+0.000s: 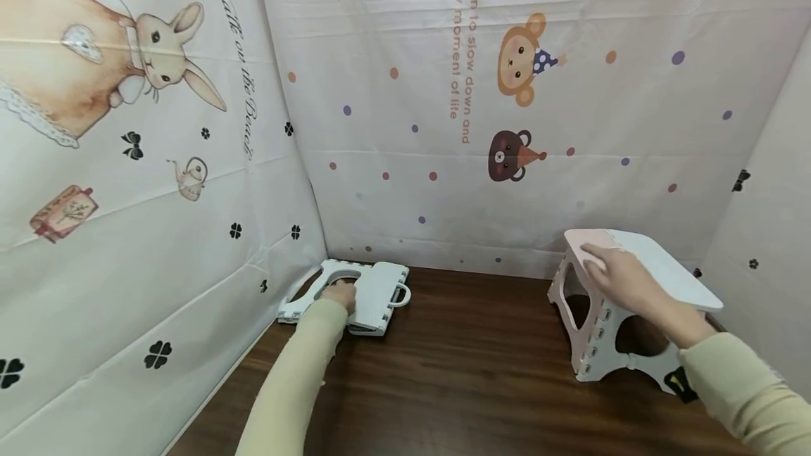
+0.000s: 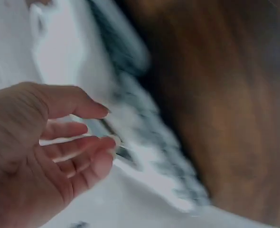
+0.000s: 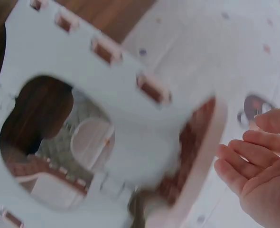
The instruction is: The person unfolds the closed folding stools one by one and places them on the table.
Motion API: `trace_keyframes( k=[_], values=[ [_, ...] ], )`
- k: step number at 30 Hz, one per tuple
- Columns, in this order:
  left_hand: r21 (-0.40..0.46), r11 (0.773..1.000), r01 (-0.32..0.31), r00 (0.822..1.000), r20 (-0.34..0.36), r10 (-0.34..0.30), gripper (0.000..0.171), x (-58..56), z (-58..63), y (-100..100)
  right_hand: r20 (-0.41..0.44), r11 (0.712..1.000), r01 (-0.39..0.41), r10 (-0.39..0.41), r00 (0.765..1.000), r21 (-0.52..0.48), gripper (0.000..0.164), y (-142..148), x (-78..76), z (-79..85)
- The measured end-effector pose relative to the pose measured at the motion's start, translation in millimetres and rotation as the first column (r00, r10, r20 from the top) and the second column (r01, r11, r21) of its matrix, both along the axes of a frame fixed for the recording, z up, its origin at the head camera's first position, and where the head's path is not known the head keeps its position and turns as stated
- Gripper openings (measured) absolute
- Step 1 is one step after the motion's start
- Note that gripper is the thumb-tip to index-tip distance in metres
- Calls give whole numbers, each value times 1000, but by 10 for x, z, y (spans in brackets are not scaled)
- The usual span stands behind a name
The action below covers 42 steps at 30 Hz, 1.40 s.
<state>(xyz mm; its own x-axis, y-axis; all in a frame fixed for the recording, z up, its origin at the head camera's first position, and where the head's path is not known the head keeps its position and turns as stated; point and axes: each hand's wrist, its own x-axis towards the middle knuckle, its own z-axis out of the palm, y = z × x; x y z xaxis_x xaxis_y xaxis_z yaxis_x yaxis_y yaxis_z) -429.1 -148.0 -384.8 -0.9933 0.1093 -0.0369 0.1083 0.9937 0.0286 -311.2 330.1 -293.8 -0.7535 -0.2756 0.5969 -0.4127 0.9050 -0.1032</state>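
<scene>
At the left, a white folding step stool (image 1: 378,294) lies folded flat on the dark wooden surface, its handle loop sticking out to the right. My left hand (image 1: 342,294) is over the middle of it. In the left wrist view that hand (image 2: 59,142) has thumb and fingers loosely bent, with nothing between them and the stool blurred behind. To the right a second folding stool (image 1: 659,266) stands upright on its legs, its top part pink, part white. Over its pink end is my right hand (image 1: 624,276). The right wrist view shows this hand (image 3: 258,166) with relaxed fingers beside the stool's top edge.
Printed white cloth walls (image 1: 393,125) enclose the back and both sides. The dark wooden surface (image 1: 469,371) runs between the two stools. A small black and yellow item (image 1: 681,384) lies near the right stool's leg, partly behind my sleeve.
</scene>
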Motion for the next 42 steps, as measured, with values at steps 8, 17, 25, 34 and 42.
trace_keyframes(
  k=[8, 17, 25, 34, 42],
  values=[
    [81, 997, -4, 999, 35, 1, 15, 28, -318, -286, 24, 982, -90, 88, 996, 165, 35, -425, 89, -426],
    [48, 994, 94, 996, 6, -94, 27, -51, -467, -443, 15, 960, -104, 104, 994, 258, 29, -498, 71, -743],
    [98, 992, 78, 997, 1, -78, 53, -35, -562, -487, 37, 960, -95, 89, 995, 262, 26, -453, 43, -796],
    [84, 987, 134, 991, -29, -132, 53, -37, -582, -416, 37, 963, -84, 77, 996, 255, 25, -451, 57, -862],
    [105, 975, 197, 975, -124, -184, 41, -17, -419, -358, -29, 956, -82, 94, 995, 283, 24, -431, 27, -839]
  ],
)
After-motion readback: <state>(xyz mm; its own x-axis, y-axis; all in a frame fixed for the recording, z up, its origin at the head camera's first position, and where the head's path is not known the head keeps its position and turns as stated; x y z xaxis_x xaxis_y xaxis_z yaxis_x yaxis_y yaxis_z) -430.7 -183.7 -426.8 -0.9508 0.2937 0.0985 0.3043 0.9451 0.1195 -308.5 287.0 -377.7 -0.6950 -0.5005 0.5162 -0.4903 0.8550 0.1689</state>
